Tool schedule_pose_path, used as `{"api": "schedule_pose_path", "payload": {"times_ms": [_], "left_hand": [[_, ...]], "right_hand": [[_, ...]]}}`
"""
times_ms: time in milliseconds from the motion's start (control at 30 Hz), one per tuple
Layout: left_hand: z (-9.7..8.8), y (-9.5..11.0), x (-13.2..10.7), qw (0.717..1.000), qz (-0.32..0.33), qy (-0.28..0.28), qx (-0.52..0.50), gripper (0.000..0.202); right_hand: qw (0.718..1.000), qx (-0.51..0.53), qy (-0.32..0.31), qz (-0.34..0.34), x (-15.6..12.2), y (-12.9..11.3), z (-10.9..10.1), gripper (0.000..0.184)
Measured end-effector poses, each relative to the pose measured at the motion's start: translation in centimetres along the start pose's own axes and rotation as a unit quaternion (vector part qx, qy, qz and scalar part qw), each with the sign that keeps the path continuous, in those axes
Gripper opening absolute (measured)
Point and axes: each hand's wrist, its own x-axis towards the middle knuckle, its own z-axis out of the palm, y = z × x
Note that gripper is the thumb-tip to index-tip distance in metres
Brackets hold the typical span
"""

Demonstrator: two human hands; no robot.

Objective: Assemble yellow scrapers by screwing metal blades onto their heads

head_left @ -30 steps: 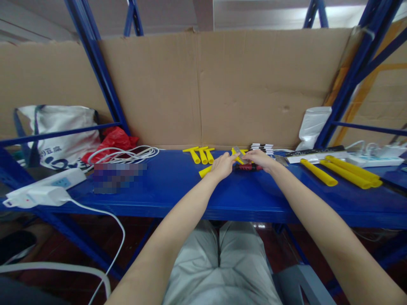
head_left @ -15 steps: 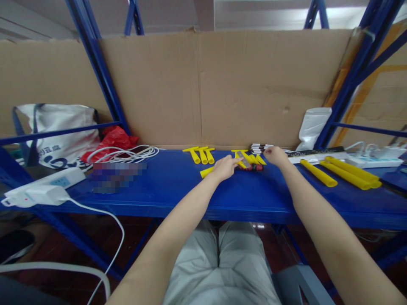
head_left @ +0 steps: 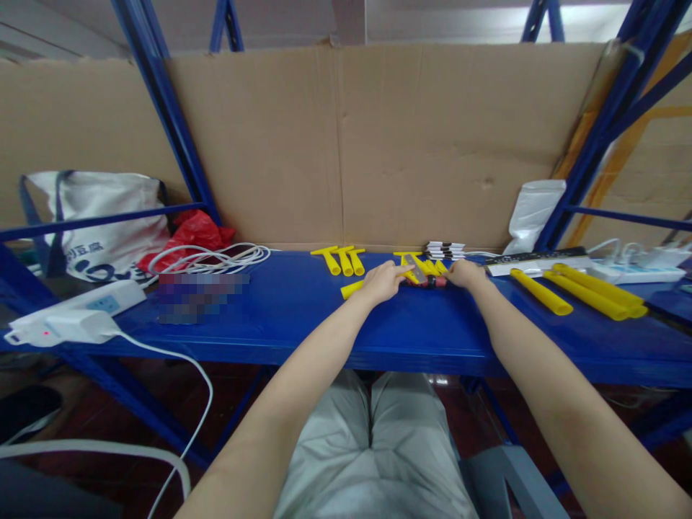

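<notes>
Drawn back from the white stack (head_left: 444, 249), the right hand (head_left: 463, 274) is curled at a red-and-black bar (head_left: 431, 282) on the blue tabletop (head_left: 303, 310), grip not discernible; a yellow plastic T-piece (head_left: 409, 270) is touched by the half-open left hand (head_left: 383, 281).

Looks like a light-assembly station set up inside a warehouse or stockroom. Uses blue steel racking (head_left: 156, 115), with one shelf level serving as the tabletop (head_left: 303, 317) and a flattened cardboard sheet (head_left: 432, 144) as its back wall. Holds rows of yellow T-shaped parts (head_left: 344, 261), longer yellow tubes (head_left: 592, 292), white power strips (head_left: 76, 313) and a coil of white cable (head_left: 216, 258). Keeps a white tote bag (head_left: 108, 216) and a red plastic bag (head_left: 197, 231) at the left end.
</notes>
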Motion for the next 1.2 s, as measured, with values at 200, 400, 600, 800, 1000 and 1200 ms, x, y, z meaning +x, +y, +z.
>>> {"api": "schedule_pose_path", "payload": {"times_ms": [200,400,600,800,1000,1200], "left_hand": [[0.1,0.0,-0.1,1.0,0.001,0.004,-0.002,0.041],[0.1,0.0,-0.1,1.0,0.002,0.007,-0.008,0.042],[0.2,-0.1,0.0,1.0,0.001,0.005,-0.004,0.042],[0.2,0.0,0.0,1.0,0.002,0.004,-0.003,0.041],[0.2,-0.1,0.1,1.0,0.002,0.002,0.005,0.042],[0.0,0.0,0.0,1.0,-0.001,-0.002,0.002,0.042]], "right_hand": [[0.998,0.054,-0.014,0.003,0.4,0.0,0.3,0.032],[0.998,0.058,0.003,0.019,0.2,0.0,0.2,0.038],[0.998,0.055,0.014,0.041,-0.2,-0.2,0.0,0.045],[0.988,0.124,0.075,0.056,0.0,0.4,-0.1,0.028],[0.923,0.28,0.259,0.057,0.1,0.8,-1.3,0.011],[0.796,0.565,0.19,0.105,-0.3,-0.7,-1.7,0.013]]}}
